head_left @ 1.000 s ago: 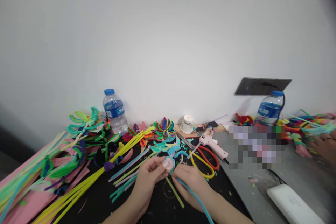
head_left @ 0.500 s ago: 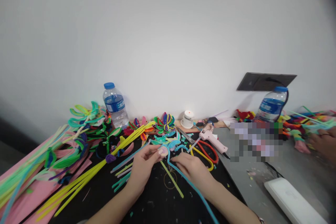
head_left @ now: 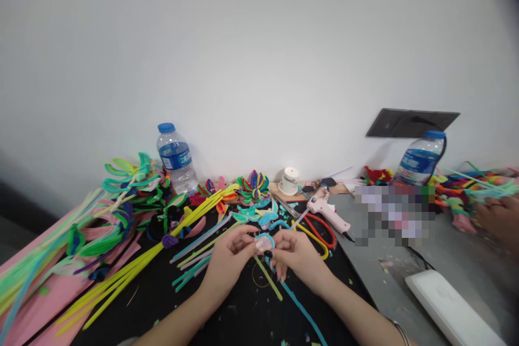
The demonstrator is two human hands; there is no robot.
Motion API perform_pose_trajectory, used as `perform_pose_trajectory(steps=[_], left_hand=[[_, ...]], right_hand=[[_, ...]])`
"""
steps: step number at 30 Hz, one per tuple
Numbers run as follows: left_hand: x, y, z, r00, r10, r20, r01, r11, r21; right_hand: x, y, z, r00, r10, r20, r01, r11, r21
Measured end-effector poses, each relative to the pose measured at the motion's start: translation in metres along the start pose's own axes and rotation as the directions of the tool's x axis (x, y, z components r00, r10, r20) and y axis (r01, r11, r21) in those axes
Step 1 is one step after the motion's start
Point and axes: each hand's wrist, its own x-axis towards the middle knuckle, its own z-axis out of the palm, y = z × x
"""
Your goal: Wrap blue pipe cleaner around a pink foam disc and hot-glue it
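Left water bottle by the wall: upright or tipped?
Upright. The water bottle stands on its base against the wall, blue cap on top, behind the pipe-cleaner flowers.

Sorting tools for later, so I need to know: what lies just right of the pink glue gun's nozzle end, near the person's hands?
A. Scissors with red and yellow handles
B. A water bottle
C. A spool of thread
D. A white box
A: the scissors, with red and yellow handle loops, lie on the black mat beside the pink glue gun, just beyond the right hand.
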Motion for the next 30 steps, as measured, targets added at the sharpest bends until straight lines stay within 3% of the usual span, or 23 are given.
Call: perform_pose_trajectory(steps=[10,21,30], left_hand=[[0.0009,-0.0031,0.001,0.999,-0.033,0.011,0.034,0.999,-0.024],[0.0,0.0024,0.0008,0.976,-0.19,0.105,0.209,0.952,-0.224],[-0.0012,0.0047,-0.0018,0.965,-0.199,0.172,0.242,0.926,-0.288]], right_hand=[[-0.0017,0.0017,0.0022,1.0,-0.011,-0.029,0.015,0.989,0.144],[0.0004,-0.0011,-0.0003,0.996,-0.073,-0.059,0.078,0.993,0.092],[0.0,-0.0018,-0.0027,0.992,-0.123,-0.03,0.124,0.992,0.035]])
